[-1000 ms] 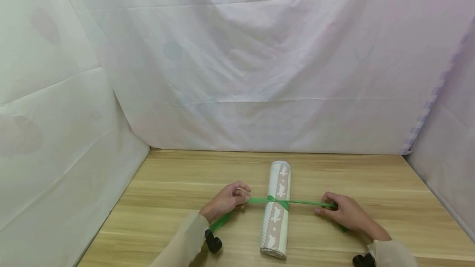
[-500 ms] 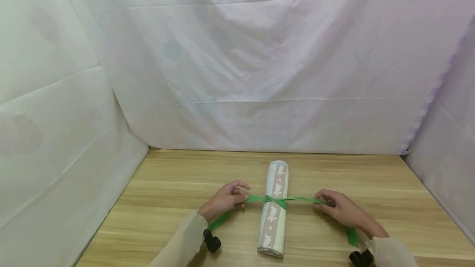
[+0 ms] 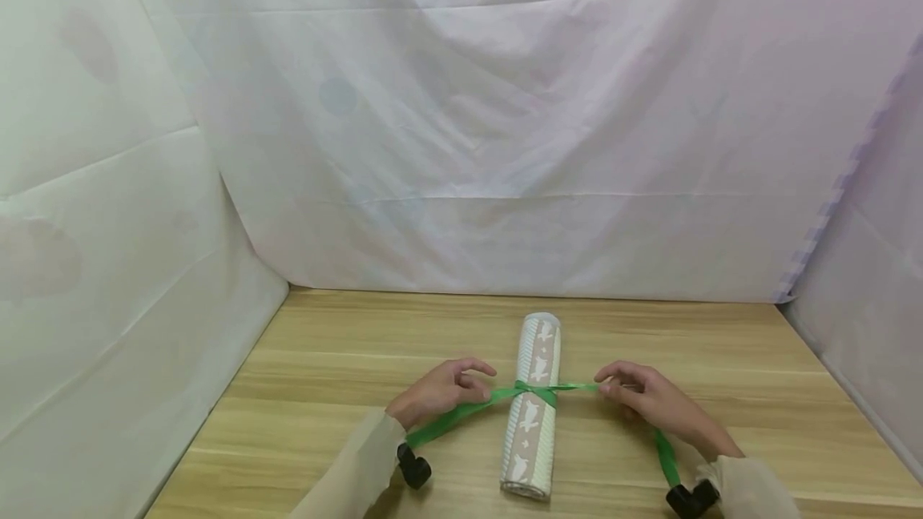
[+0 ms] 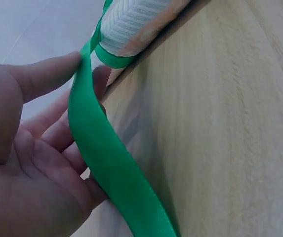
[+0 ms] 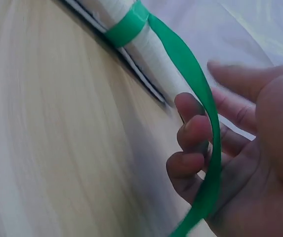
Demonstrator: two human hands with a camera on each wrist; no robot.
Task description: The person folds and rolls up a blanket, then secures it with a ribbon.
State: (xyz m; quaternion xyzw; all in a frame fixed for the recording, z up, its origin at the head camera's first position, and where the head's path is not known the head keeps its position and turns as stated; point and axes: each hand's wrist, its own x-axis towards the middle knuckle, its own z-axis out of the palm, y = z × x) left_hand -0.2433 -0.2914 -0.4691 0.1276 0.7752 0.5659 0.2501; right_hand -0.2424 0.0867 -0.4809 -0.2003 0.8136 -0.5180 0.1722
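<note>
A rolled towel (image 3: pixel 531 423) with white bird figures on a beige stripe lies lengthwise on the table. Round its middle goes a green ribbon (image 4: pixel 106 143), crossed on top, one end running out to each side. To the left of the roll, my left hand (image 3: pixel 437 392) pinches one end between thumb and index finger, its tail trailing toward the wrist. My right hand (image 3: pixel 652 403) is on the other side. In the right wrist view the ribbon passes inside its curled fingers (image 5: pixel 195 129), with the thumb lifted off; the tail hangs below the palm.
The wood-grain table (image 3: pixel 346 335) is bounded by a white cloth (image 3: pixel 461 142) at the back and at both sides. Black wrist cameras (image 3: pixel 413 468) sit below the cuffs of both pale sleeves (image 3: pixel 353 463).
My right hand has moved left, closer to the roll, shortening the ribbon between them. My left hand has slid slightly toward the roll. The towel has shifted a little left in view.
</note>
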